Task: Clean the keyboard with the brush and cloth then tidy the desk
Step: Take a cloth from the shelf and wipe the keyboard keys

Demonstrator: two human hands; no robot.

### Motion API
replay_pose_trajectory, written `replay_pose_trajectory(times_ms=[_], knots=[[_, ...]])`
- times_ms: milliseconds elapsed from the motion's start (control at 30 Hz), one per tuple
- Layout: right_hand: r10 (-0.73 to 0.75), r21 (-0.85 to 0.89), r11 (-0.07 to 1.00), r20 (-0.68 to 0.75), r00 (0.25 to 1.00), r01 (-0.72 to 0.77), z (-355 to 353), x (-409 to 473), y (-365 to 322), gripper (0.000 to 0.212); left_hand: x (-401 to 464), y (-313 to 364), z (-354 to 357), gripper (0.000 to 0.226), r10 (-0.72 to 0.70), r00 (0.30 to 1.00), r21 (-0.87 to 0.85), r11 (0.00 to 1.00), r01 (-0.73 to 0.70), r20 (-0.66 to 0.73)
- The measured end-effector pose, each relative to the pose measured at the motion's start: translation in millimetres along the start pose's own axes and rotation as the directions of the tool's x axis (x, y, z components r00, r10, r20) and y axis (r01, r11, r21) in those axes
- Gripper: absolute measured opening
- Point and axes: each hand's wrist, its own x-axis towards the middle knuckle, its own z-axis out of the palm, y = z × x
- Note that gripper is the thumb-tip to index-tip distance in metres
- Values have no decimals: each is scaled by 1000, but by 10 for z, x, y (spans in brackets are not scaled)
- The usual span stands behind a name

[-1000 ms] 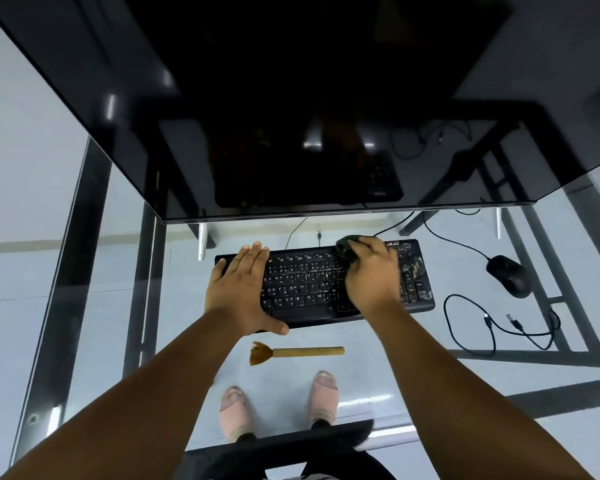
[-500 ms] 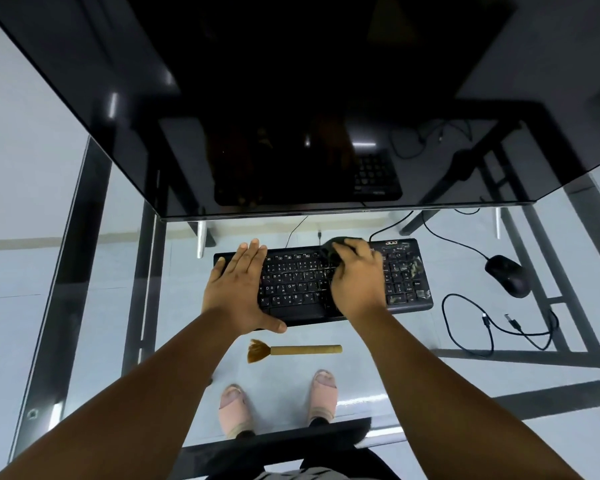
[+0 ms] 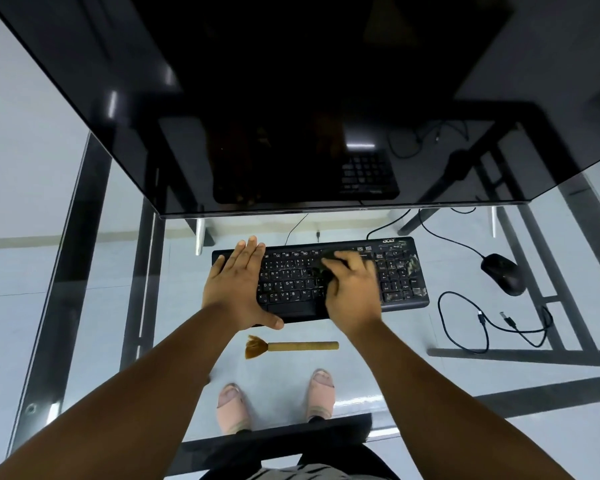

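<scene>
A large black monitor (image 3: 291, 98) is filling the far part of the glass desk (image 3: 378, 341). Near it, a black keyboard (image 3: 400, 271) is lying flat on the glass. Its left end is being pressed down by the left hand (image 3: 238, 285), flat with fingers spread wide and holding nothing. A dark cloth (image 3: 329, 263) is being gripped by the right hand (image 3: 352, 292) and pressed on the middle keys. A black mouse (image 3: 503, 274) and a loose cable (image 3: 465, 323) are lying to the right. The brush (image 3: 288, 347) is lying just near the keyboard, bristles pointing left.
</scene>
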Motion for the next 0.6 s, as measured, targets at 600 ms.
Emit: replay_pose_trajectory(times_ms=[600], knots=[[-73,33,997,132,989,69,92,-43,-365,44,-217,42,111,153,-223,970,-108,971,212,-101]])
